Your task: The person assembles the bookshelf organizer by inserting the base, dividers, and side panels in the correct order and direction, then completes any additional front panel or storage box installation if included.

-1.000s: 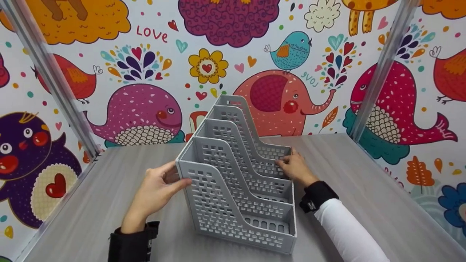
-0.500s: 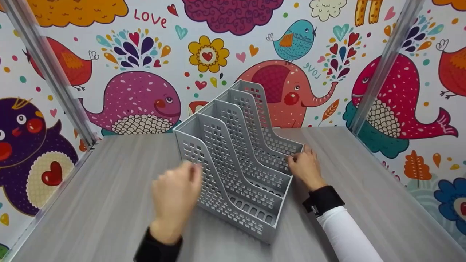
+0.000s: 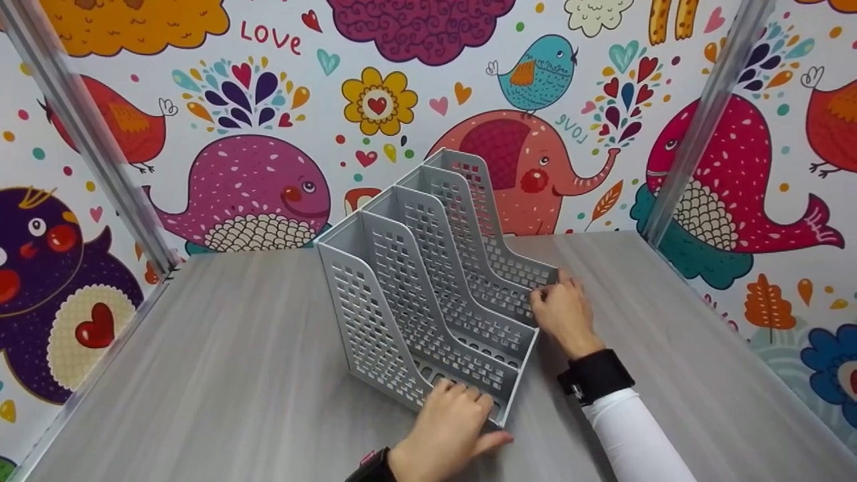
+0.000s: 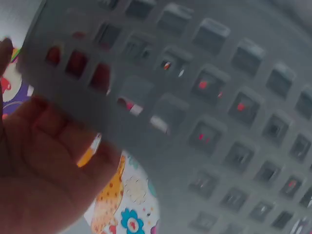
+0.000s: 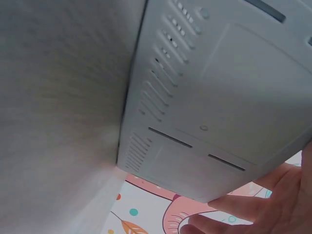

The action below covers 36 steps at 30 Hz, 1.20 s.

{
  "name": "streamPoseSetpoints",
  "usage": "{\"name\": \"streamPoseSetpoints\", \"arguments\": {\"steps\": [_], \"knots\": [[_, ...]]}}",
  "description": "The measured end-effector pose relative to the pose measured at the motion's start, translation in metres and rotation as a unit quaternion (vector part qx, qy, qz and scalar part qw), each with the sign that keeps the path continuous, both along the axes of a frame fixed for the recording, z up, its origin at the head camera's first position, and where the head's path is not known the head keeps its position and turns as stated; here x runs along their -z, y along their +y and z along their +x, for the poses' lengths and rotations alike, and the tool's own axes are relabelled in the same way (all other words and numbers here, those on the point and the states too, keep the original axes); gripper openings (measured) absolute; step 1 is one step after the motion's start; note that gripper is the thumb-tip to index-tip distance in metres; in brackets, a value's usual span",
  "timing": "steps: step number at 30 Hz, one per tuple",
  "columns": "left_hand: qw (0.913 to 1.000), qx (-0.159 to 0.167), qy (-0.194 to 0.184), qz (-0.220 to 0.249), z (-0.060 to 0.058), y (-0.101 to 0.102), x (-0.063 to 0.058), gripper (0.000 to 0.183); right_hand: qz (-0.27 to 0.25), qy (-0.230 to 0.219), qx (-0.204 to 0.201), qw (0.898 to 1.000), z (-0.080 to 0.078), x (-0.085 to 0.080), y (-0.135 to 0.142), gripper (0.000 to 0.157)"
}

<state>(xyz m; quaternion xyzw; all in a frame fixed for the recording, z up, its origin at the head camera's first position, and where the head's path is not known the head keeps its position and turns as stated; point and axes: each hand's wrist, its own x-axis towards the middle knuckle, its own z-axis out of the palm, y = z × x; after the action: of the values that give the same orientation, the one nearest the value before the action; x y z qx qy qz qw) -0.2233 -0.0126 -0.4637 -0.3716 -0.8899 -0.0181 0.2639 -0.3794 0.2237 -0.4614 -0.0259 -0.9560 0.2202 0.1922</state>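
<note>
A grey plastic desktop file holder (image 3: pixel 375 321), with perforated side panels and several upright compartments, stands at an angle on the table. My left hand (image 3: pixel 448 422) grips the low front corner of its nearest panel, fingers curled over the rim and thumb out to the side. The left wrist view shows part of that hand (image 4: pixel 48 180) behind the perforated panel. At the far front corner my right hand (image 3: pixel 566 314) holds the edge, its thumb on the inner side. The holder's smooth, slotted front face (image 5: pixel 229 97) fills much of the right wrist view, fingers at its edge.
The grey wood-grain table (image 3: pixel 221 348) extends around the holder. Behind it rises a wall (image 3: pixel 381 40) printed with cartoon animals. Metal posts stand at the left (image 3: pixel 100 134) and right (image 3: pixel 699 134) back corners.
My left hand has let go of the holder's tall back edge and moved right and nearer to the low front corner. The holder has turned slightly; my right hand stays at its far front corner.
</note>
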Motion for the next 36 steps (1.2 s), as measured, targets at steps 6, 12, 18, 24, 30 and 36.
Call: {"name": "streamPoseSetpoints", "arguments": {"steps": [6,12,18,24,30,36], "knots": [[0.9984,0.013,-0.048,-0.026,-0.01,-0.006,0.0,0.035,0.018,-0.008,-0.008,1.0,0.004,-0.007,0.003,0.038],[0.9882,0.03,-0.137,-0.062,-0.036,-0.038,-0.01,0.03,0.048,-0.021,-0.02,0.998,0.007,-0.013,0.011,0.042],[0.9814,0.001,-0.186,0.05,-0.071,-0.08,-0.007,0.018,0.06,-0.02,-0.026,0.998,0.01,-0.013,0.014,0.04],[0.9671,-0.085,-0.128,0.203,-0.095,-0.097,0.013,0.023,0.065,0.004,-0.032,0.997,0.013,-0.014,0.012,0.045],[0.9541,-0.155,-0.066,0.248,-0.101,-0.096,0.017,0.041,0.005,-0.029,-0.095,0.995,0.015,-0.024,0.021,0.037],[0.9489,-0.178,-0.097,0.242,-0.107,-0.097,0.014,0.026,-0.026,-0.018,-0.109,0.994,0.011,-0.022,0.03,0.031]]}}
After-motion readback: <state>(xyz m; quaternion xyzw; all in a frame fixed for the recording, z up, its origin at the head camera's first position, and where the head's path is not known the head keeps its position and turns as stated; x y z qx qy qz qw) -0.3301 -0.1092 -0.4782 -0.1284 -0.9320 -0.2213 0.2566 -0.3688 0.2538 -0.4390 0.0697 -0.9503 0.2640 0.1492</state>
